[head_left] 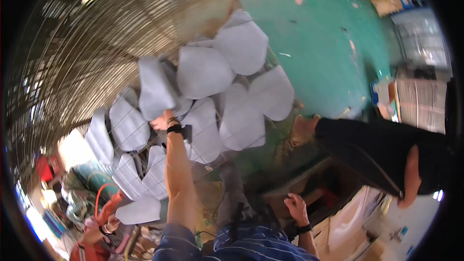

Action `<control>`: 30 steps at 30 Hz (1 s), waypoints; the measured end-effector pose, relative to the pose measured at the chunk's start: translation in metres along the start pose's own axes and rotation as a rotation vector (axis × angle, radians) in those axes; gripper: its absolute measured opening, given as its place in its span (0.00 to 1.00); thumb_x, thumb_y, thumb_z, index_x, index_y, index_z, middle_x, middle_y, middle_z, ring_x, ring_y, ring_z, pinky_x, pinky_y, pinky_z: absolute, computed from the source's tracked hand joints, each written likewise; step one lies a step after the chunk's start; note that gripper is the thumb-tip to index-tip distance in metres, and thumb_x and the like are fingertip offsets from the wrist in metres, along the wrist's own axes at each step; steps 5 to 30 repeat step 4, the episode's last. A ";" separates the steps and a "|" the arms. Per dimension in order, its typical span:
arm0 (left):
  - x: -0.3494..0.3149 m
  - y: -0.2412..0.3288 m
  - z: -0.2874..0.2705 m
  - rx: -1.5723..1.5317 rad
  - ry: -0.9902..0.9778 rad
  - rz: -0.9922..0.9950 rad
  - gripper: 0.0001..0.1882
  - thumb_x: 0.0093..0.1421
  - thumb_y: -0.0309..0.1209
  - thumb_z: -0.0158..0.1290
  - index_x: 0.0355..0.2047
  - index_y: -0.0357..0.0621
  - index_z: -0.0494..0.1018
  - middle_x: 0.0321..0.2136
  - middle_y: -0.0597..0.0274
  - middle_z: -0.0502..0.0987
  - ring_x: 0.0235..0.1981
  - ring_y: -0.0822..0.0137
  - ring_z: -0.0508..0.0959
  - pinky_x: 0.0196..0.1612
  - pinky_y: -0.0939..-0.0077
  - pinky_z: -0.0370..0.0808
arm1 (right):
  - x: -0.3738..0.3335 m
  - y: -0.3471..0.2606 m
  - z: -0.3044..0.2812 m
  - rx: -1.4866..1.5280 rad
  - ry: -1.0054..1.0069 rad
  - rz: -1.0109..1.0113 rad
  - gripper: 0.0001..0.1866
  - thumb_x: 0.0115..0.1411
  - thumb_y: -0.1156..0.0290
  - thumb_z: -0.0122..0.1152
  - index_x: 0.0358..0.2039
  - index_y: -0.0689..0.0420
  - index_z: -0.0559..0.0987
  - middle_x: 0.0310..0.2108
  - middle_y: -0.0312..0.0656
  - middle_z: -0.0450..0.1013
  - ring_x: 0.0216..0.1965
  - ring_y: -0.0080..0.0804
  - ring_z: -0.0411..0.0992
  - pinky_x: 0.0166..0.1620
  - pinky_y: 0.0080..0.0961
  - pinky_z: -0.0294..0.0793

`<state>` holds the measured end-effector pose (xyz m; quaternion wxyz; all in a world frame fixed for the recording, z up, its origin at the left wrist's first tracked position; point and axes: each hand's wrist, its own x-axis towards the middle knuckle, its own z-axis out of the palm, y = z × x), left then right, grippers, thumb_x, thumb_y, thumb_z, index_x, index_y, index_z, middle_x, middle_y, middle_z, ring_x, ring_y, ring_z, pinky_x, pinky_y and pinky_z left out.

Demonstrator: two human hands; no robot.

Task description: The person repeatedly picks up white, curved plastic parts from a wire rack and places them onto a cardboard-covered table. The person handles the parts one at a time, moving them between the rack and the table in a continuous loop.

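Note:
My left hand (pixel 163 120) is stretched forward over a wire rack. Its fingers are closed at the lower edge of a grey rounded panel (pixel 155 84), which stands tilted; the exact grip is blurred. Similar grey panels lie around it in rows, among them one just right of it (pixel 204 71), one nearer me (pixel 202 133) and one to the left (pixel 128 123). Down by my right side, my right hand (pixel 297 209) has loosely bent fingers, the thumb apart, and nothing visible in it.
At lower left another person's hand (pixel 112 223) holds a grey panel (pixel 139 210). A person in dark clothes (pixel 372 150) stands at right. A slatted screen (pixel 72 53) rises at far left beside the green floor (pixel 319 43). Open boxes (pixel 350 217) stand at lower right.

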<state>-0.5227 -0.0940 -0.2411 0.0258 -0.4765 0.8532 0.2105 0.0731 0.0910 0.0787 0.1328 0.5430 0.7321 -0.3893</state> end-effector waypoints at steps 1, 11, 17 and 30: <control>-0.027 0.012 -0.003 0.162 0.090 0.222 0.58 0.45 0.41 0.67 0.70 0.37 0.46 0.54 0.42 0.65 0.54 0.42 0.73 0.59 0.51 0.73 | -0.009 -0.002 0.004 0.014 0.072 -0.030 0.20 0.58 0.63 0.70 0.47 0.61 0.81 0.40 0.49 0.78 0.37 0.43 0.78 0.42 0.36 0.78; -0.045 -0.019 0.017 0.199 0.157 0.494 0.58 0.43 0.47 0.72 0.71 0.56 0.52 0.58 0.47 0.63 0.57 0.46 0.71 0.59 0.39 0.71 | -0.006 -0.013 -0.002 0.048 0.105 -0.117 0.21 0.61 0.63 0.66 0.51 0.61 0.80 0.46 0.51 0.79 0.47 0.46 0.78 0.50 0.36 0.77; -0.045 -0.019 0.017 0.199 0.157 0.494 0.58 0.43 0.47 0.72 0.71 0.56 0.52 0.58 0.47 0.63 0.57 0.46 0.71 0.59 0.39 0.71 | -0.006 -0.013 -0.002 0.048 0.105 -0.117 0.21 0.61 0.63 0.66 0.51 0.61 0.80 0.46 0.51 0.79 0.47 0.46 0.78 0.50 0.36 0.77; -0.045 -0.019 0.017 0.199 0.157 0.494 0.58 0.43 0.47 0.72 0.71 0.56 0.52 0.58 0.47 0.63 0.57 0.46 0.71 0.59 0.39 0.71 | -0.006 -0.013 -0.002 0.048 0.105 -0.117 0.21 0.61 0.63 0.66 0.51 0.61 0.80 0.46 0.51 0.79 0.47 0.46 0.78 0.50 0.36 0.77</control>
